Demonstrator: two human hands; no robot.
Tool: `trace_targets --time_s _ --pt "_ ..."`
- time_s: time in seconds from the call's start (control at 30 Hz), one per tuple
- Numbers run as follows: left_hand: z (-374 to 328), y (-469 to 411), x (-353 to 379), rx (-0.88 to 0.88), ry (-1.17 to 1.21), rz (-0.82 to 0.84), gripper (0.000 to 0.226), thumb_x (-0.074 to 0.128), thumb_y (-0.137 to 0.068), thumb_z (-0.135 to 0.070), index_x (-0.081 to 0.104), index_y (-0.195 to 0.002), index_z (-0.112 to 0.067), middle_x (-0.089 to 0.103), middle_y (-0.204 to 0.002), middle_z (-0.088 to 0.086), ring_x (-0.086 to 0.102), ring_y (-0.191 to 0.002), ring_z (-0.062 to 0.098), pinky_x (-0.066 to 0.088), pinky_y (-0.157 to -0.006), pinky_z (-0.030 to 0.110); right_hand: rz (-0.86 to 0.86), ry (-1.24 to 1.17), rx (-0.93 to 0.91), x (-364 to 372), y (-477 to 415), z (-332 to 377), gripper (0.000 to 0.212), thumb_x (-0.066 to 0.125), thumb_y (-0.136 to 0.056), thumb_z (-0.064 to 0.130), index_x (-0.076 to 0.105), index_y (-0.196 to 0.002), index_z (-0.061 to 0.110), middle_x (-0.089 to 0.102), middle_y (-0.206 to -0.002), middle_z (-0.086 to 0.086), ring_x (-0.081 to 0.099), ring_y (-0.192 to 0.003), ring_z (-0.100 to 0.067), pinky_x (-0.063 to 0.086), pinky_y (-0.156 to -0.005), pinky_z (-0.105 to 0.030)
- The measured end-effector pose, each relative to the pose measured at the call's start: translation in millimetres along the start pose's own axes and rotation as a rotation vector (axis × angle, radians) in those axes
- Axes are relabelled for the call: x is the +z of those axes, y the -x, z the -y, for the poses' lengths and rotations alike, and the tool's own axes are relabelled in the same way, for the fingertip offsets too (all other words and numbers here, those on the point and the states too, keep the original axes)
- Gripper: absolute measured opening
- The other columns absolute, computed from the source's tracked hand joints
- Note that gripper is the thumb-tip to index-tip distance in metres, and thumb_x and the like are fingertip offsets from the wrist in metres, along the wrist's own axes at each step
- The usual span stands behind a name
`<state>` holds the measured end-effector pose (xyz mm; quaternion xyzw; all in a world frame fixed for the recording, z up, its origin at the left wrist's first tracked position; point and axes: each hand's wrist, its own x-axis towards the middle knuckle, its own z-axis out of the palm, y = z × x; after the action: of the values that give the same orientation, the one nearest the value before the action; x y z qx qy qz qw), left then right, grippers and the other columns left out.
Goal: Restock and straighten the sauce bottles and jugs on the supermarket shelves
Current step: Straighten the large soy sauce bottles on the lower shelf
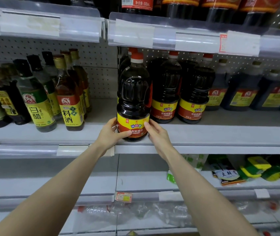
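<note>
Head view: both forearms reach up to the middle shelf (221,133). There the left hand (109,132) and right hand (156,133) clasp the base of a large soy sauce jug (133,92) from either side, fingers (125,133) curled round its yellow-and-red label. The jug stands upright at the shelf's front lip, ahead of the matching jugs (165,92) on its right. To do this well, I judge, hold it upright, turn the label square to the aisle, and slide rather than lift it into line with that row, apart from the cooking wine bottle (69,106) further left.
</note>
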<state>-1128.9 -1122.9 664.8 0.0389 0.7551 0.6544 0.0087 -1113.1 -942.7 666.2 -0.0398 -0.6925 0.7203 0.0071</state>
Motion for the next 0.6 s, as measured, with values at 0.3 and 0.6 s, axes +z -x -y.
trace_targets --time_s 0.3,0.6 --pt "-11 50 29 0.035 -0.08 -0.196 0.06 0.079 -0.078 -0.024 0.05 -0.129 -0.014 0.058 -0.124 0.001 0.055 -0.115 0.018 0.046 -0.097 0.034 -0.085 0.1 -0.008 -51 32 10 0.052 0.069 -0.087 0.031 0.054 -0.134 0.016 0.061 -0.123 0.0 0.059 -0.116 -0.016 0.049 -0.098 -0.034" --pt "26 120 149 -0.075 -0.068 -0.202 0.052 0.078 -0.079 -0.023 0.055 -0.123 -0.007 0.061 -0.116 0.006 0.059 -0.108 0.018 0.047 -0.088 0.024 -0.045 0.155 0.062 -167 90 -42 0.044 0.07 -0.087 0.016 0.056 -0.128 0.005 0.064 -0.102 -0.002 0.063 -0.099 -0.019 0.051 -0.075 -0.02"
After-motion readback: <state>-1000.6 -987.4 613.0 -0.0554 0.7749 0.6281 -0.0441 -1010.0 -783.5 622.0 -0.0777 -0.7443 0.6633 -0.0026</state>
